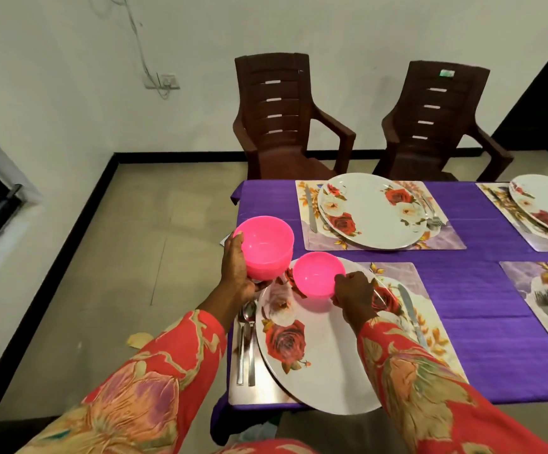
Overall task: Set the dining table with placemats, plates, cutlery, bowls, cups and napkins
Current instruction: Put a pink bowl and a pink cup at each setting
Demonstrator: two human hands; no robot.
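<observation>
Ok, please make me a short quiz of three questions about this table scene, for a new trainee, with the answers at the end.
1. True or false: the single pink bowl in the right hand is at the near plate.
2. What does the left hand hold? A) a stack of pink bowls B) a cup C) a napkin
3. Fill in: the knife lies to the ___ of the near plate.

Key:
1. True.
2. A, the stack of pink bowls, held beside the table edge.
3. Right; the spoons lie on the left.
</observation>
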